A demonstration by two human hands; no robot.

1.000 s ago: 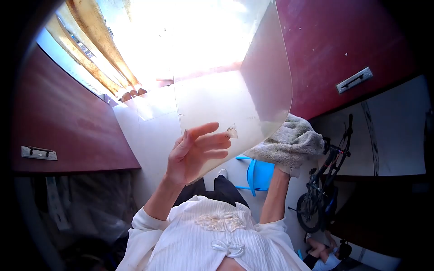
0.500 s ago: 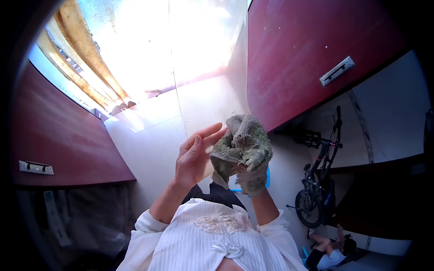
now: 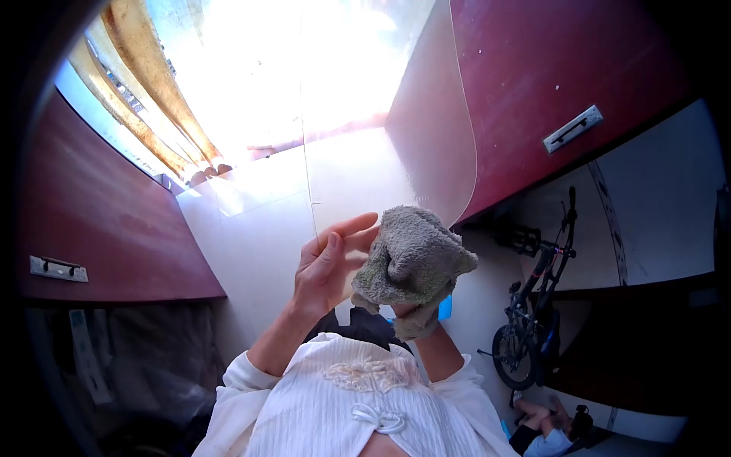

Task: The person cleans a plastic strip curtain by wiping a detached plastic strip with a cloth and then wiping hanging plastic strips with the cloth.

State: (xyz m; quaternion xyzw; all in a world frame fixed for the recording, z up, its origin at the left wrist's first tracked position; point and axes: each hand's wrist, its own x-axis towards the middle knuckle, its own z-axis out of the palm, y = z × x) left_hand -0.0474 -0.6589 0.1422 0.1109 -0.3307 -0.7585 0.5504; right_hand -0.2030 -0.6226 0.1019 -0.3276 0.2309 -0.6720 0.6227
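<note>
My left hand (image 3: 324, 266) holds the edge of a clear plastic strip (image 3: 354, 171), its thumb bent and its fingers stretched across towards the right. The strip hangs down in front of me, its right side curving outward. A grey-green terry cloth (image 3: 415, 255), worn and bunched up, covers most of my right hand (image 3: 403, 309). Only a little skin shows beneath the cloth, and the wrist comes out below. The cloth lies close against the strip, just right of my left fingertips; whether it presses on the plastic is hard to see.
Dark red door panels with handles stand left (image 3: 114, 221) and right (image 3: 525, 91). Yellowed strips (image 3: 148, 84) hang bunched at the bright opening's left. A bicycle (image 3: 525, 320) stands at right; below it a person (image 3: 544, 426) sits. Something blue (image 3: 445, 307) shows behind my right wrist.
The cloth has turned and shifted slightly right and down, its folded top now rounder. The strip's right edge has swung out to the right and bowed. My left hand stays nearly in place.
</note>
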